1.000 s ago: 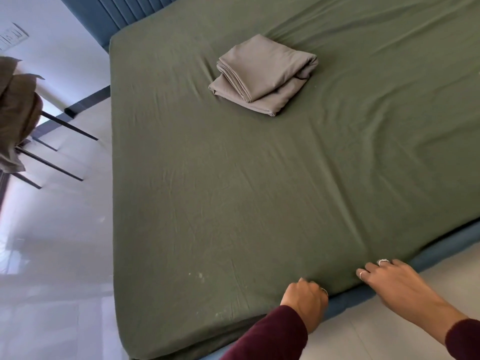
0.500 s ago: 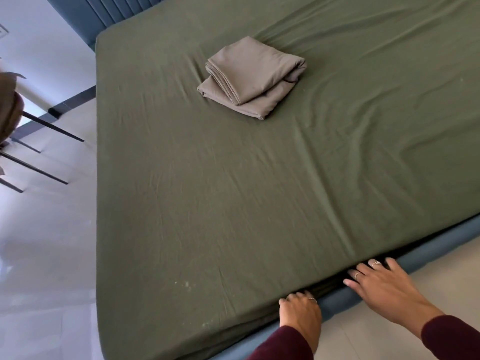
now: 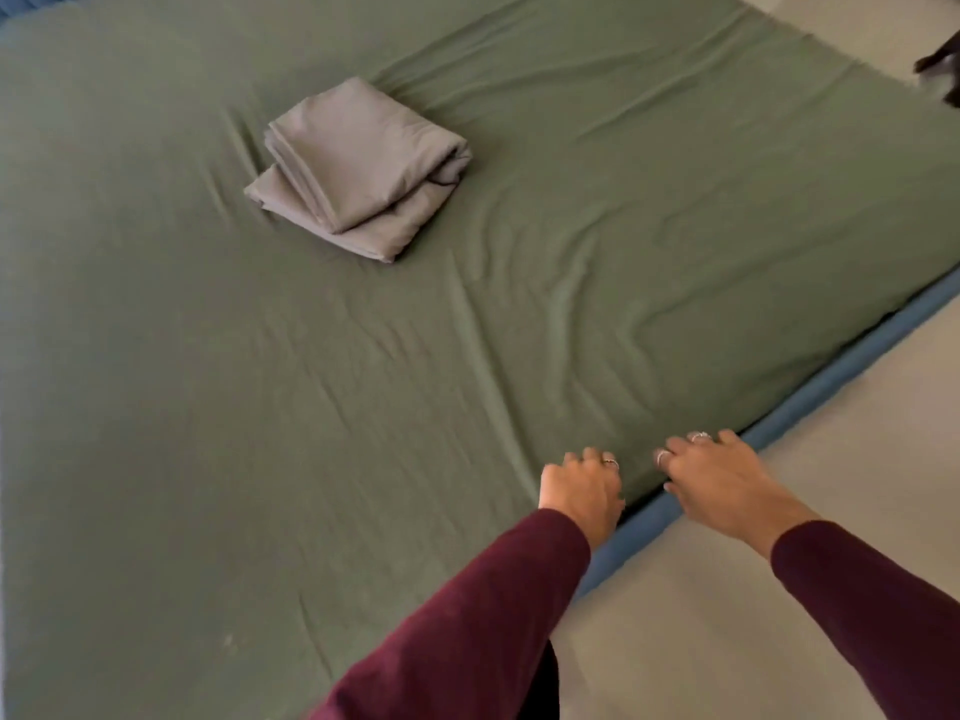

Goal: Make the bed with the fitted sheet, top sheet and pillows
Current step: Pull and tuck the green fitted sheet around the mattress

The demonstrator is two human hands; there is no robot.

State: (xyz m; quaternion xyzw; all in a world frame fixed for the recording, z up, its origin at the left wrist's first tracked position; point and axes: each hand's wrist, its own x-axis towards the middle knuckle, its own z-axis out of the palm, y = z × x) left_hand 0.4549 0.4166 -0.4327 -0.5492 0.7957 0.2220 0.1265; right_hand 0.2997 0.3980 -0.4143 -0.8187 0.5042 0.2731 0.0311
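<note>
A green fitted sheet (image 3: 363, 407) covers the mattress, with creases running from the near edge toward the middle. A folded grey top sheet (image 3: 358, 168) lies on it toward the far left. Both my hands are at the near side edge of the mattress, close together. My left hand (image 3: 582, 491) curls over the edge with its fingers closed on the fitted sheet. My right hand (image 3: 722, 475) also bends its fingers down onto the sheet's edge, with the fingertips hidden. No pillows are in view.
The blue bed frame (image 3: 810, 402) runs along the mattress just below my hands. Pale floor (image 3: 779, 589) lies to the right of it. A dark object (image 3: 943, 70) stands on the floor at the top right corner.
My view has swung right, and the chair at the left is out of frame. My hands have come closer together at the mattress edge, and my right hand's fingers have curled in.
</note>
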